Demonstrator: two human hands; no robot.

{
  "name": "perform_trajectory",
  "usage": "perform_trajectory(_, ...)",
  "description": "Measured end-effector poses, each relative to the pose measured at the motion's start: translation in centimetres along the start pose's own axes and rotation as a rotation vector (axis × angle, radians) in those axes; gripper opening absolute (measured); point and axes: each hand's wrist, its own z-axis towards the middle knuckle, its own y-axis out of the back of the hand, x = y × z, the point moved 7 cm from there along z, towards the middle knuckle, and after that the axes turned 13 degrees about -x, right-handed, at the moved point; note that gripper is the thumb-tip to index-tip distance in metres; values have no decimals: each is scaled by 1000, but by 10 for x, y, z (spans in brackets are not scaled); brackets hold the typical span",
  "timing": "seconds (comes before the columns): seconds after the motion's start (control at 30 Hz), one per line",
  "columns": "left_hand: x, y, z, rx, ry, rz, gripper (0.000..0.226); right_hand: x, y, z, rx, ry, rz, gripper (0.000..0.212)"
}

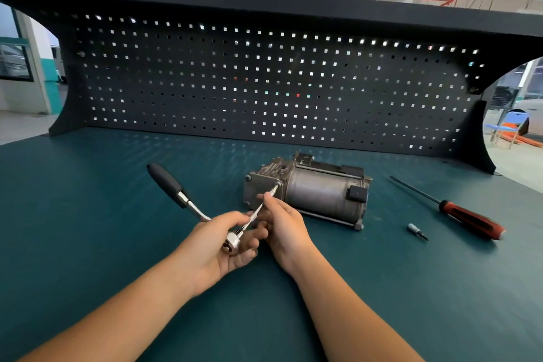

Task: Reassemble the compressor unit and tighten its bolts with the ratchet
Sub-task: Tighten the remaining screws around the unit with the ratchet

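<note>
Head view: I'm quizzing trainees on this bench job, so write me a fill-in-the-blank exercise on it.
1. The left hand grips the ratchet at its ____.
2. The right hand pinches the extension that reaches a ____ on the compressor.
3. The screwdriver lies to the compressor's ____.
Missing: head; bolt; right.

The compressor unit [308,191] lies on the workbench [88,214], just beyond the fingertips of the right hand [282,226], with a bolt [276,184] on the end facing them. The head of the ratchet [189,204] sits in the fingers of the left hand [217,247], and its handle runs off left and away. The extension bar [257,210] passes through the right fingers to that bolt. Well right of them lies a bit socket [417,231], with a screwdriver [458,211] just beyond it. The pegboard [264,82] stands behind everything.
</note>
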Motion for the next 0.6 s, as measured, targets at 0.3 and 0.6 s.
perform_trajectory(0.3,2,-2,1,5,57,-23,39,-4,5,6,-54,-36,4,29)
perform_trajectory(0.6,4,5,1,-61,223,-398,43,-7,5,11,-32,-73,-4,26)
